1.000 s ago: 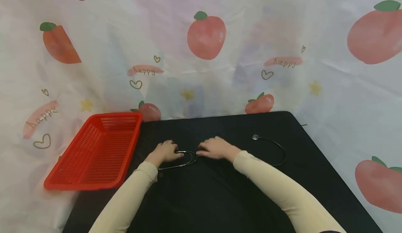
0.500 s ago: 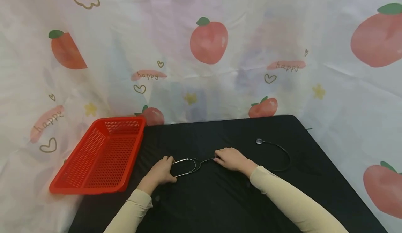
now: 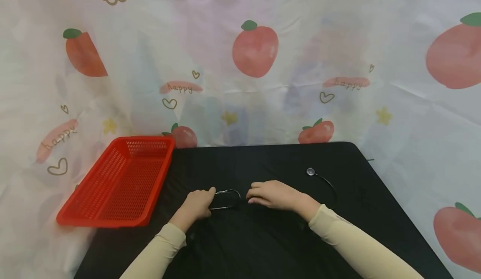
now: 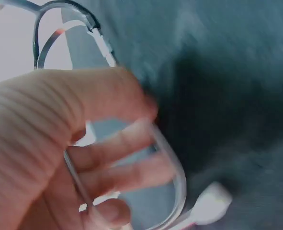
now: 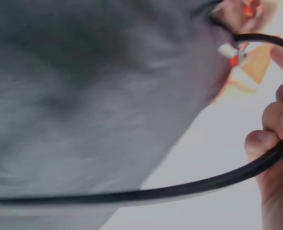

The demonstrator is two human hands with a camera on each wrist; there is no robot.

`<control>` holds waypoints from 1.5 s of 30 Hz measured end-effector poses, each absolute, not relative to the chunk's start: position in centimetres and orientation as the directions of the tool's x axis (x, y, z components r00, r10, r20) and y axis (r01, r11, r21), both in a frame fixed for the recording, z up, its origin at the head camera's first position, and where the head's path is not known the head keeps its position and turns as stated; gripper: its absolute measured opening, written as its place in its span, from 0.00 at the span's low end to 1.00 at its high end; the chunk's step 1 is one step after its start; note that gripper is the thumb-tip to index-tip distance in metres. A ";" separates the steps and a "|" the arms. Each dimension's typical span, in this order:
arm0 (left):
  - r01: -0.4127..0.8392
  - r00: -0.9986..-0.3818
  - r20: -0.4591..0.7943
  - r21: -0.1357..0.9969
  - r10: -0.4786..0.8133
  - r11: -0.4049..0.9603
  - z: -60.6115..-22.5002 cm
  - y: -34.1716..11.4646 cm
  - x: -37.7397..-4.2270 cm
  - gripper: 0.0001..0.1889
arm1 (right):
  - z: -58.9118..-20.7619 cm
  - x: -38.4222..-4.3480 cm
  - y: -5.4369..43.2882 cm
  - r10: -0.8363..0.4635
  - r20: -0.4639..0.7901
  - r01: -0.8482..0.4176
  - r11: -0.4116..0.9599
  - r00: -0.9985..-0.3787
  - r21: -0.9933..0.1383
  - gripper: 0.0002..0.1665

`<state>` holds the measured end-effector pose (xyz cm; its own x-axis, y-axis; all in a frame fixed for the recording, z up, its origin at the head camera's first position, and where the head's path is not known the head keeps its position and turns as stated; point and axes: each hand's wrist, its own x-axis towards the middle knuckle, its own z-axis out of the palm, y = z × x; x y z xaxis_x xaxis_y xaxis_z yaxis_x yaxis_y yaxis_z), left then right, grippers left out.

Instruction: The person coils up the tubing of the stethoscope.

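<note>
A stethoscope lies across the black table, its round chest piece (image 3: 310,171) to the right and its metal ear tubes (image 3: 223,207) near the middle. My left hand (image 3: 197,204) grips the ear tubes from their left end. In the left wrist view, the thumb and fingers curl at the bent metal tube (image 4: 178,179), and a pale ear tip (image 4: 212,203) pokes out beyond the fingers. My right hand (image 3: 276,194) has its fingers curled round the black rubber tubing (image 5: 198,186), which runs on past the hand.
A red perforated plastic basket (image 3: 158,187) stands at the left, overhanging the side of the table. Behind the black table (image 3: 263,241) hangs a pale curtain (image 3: 210,49) printed with fruit, hearts and stars.
My left hand has closed on the ear tubes. The right hand went right along the tubing, then back left, and its fingers are now curled round it. The tubing's loop near the chest piece looks smaller.
</note>
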<state>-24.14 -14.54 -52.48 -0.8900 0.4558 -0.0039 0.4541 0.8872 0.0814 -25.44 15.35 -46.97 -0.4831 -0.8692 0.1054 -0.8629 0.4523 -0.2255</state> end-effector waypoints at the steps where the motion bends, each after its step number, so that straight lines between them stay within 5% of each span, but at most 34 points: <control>1: 0.479 -0.877 0.000 0.073 0.481 0.874 -52.1 -14.1 -23.8 0.23 | -46.2 -25.1 15.0 -0.880 0.110 -0.875 0.431 -0.461 -0.222 0.15; 8: 0.670 -0.737 0.097 -0.026 0.669 0.742 -46.9 -9.6 -19.4 0.15 | -40.7 -22.8 13.1 -0.932 0.163 -0.922 0.273 -0.325 -0.276 0.14; 14: 0.773 -0.581 0.236 -0.140 0.779 0.619 -41.3 -7.9 -15.4 0.10 | -37.0 -21.4 12.4 -0.937 0.246 -0.812 0.063 -0.248 -0.580 0.17; 17: 0.812 -0.515 0.325 -0.112 0.793 0.573 -39.2 -7.6 -14.0 0.11 | -36.0 -21.2 12.4 -0.906 0.357 -0.712 -0.095 -0.228 -0.695 0.22; 22: 0.860 -0.450 0.519 0.034 0.727 0.509 -37.0 -7.7 -12.6 0.17 | -35.5 -20.9 12.5 -0.817 0.535 -0.632 -0.301 -0.215 -0.714 0.28; 26: 0.879 -0.462 0.592 0.209 0.660 0.428 -36.2 -7.7 -12.0 0.16 | -35.6 -20.4 12.5 -0.774 0.575 -0.573 -0.353 -0.266 -0.740 0.30; 31: 0.747 -0.593 0.449 0.617 0.668 0.248 -36.2 -7.2 -11.6 0.15 | -35.7 -20.3 12.6 -0.709 0.575 -0.475 -0.373 -0.408 -0.797 0.32; 34: 0.649 -0.645 0.419 0.741 0.639 0.169 -36.2 -7.4 -11.6 0.14 | -35.6 -20.3 12.9 -0.675 0.548 -0.382 -0.397 -0.494 -0.834 0.31; 38: 0.664 -0.668 0.382 0.694 0.639 0.279 -35.8 -7.9 -11.4 0.19 | -35.3 -20.5 13.4 -0.668 0.548 -0.377 -0.401 -0.503 -0.835 0.31; 45: 0.763 -0.645 0.412 0.382 0.643 0.521 -34.9 -7.2 -11.0 0.23 | -35.6 -20.7 13.0 -0.730 0.578 -0.488 -0.379 -0.365 -0.787 0.30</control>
